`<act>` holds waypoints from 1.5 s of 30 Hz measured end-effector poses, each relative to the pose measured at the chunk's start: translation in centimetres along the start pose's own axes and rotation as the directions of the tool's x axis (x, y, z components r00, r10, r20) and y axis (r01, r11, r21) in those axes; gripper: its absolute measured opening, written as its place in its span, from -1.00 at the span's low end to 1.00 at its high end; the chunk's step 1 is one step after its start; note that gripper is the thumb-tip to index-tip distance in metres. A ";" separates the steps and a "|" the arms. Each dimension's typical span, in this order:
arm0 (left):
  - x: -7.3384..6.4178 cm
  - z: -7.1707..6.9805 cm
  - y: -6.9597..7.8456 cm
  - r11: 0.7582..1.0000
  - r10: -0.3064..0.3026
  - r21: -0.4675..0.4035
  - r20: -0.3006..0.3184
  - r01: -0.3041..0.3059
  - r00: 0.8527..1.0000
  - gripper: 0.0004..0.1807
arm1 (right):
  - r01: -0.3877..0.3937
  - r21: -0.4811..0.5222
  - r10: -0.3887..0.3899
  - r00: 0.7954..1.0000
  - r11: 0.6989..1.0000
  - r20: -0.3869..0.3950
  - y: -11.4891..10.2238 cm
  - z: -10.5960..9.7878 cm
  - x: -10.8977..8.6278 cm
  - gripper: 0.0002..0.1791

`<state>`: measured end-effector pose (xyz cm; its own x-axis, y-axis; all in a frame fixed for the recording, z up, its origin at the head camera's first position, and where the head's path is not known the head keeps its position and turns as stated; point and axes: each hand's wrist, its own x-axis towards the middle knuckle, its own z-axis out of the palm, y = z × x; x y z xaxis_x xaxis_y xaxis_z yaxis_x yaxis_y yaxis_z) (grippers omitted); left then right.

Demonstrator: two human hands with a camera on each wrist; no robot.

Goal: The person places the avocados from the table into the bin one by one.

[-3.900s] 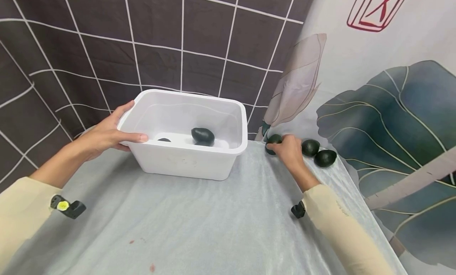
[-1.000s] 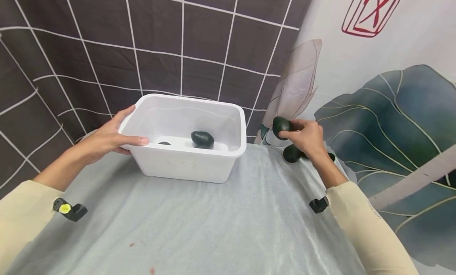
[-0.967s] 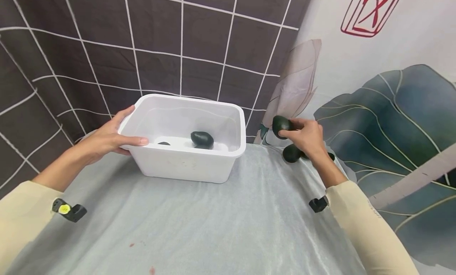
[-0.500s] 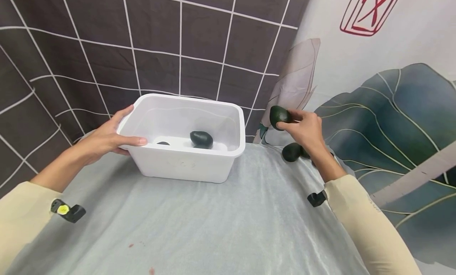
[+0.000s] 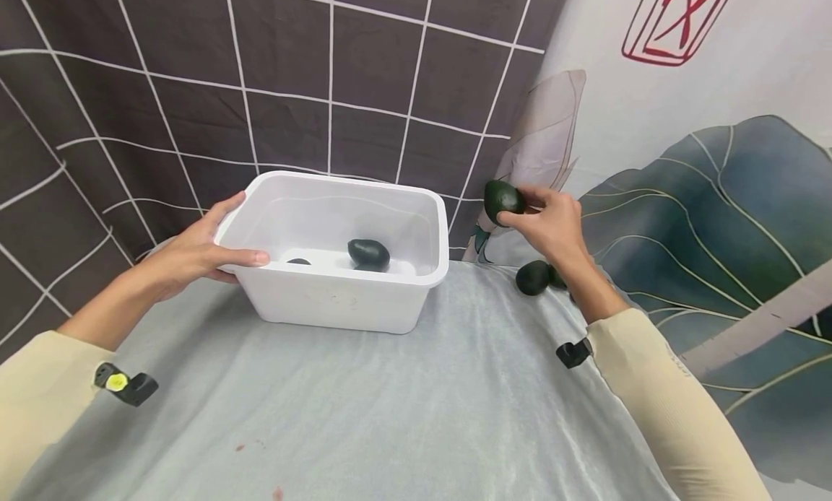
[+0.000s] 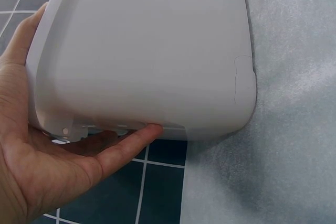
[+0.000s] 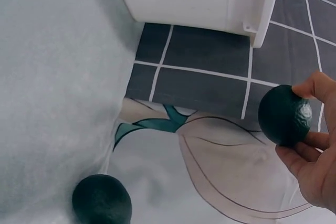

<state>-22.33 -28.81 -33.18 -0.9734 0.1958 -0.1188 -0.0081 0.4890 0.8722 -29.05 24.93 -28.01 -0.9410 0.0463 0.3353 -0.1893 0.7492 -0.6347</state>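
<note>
A white plastic tub (image 5: 338, 299) stands on the cloth-covered table near the back. My left hand (image 5: 185, 259) grips its left end, thumb over the rim and fingers beneath it, as the left wrist view shows. Inside the tub lies a dark green avocado (image 5: 368, 255); a second dark piece (image 5: 299, 261) is mostly hidden behind the front wall. My right hand (image 5: 552, 223) pinches another avocado (image 5: 502, 201) between thumb and fingers, up in the air to the right of the tub. In the right wrist view this held avocado (image 7: 283, 115) is apart from the tub.
On the table's right side, an avocado (image 5: 533, 278) rests with more dark ones partly hidden behind my right wrist. Dark tile-patterned cloth (image 5: 370, 75) hangs behind the tub. A leaf-printed curtain (image 5: 702, 212) borders the right edge of the grey tablecloth (image 5: 364, 414).
My right hand has picked up an avocado from the table, raised it and moved it slightly left toward the tub. The left hand keeps its hold on the tub.
</note>
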 end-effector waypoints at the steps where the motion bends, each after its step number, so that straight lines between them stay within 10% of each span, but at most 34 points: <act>1: 0.0 0.0 0.0 1.000 0.000 -0.002 0.001 0.000 1.000 0.40 | 0.001 0.004 -0.001 1.000 1.000 0.001 -0.1 0.0 0.0 -0.36; 45: -0.2 0.0 0.2 1.000 -0.020 -0.022 -0.013 0.019 1.000 0.41 | 0.097 0.078 -0.101 0.993 0.992 0.057 -5.3 1.8 1.0 -0.28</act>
<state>-22.18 -28.71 -32.96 -0.9760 0.1751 -0.1296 -0.0318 0.4741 0.8799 -29.50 19.81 -25.53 -0.9315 -0.0679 0.3573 -0.3007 0.6961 -0.6519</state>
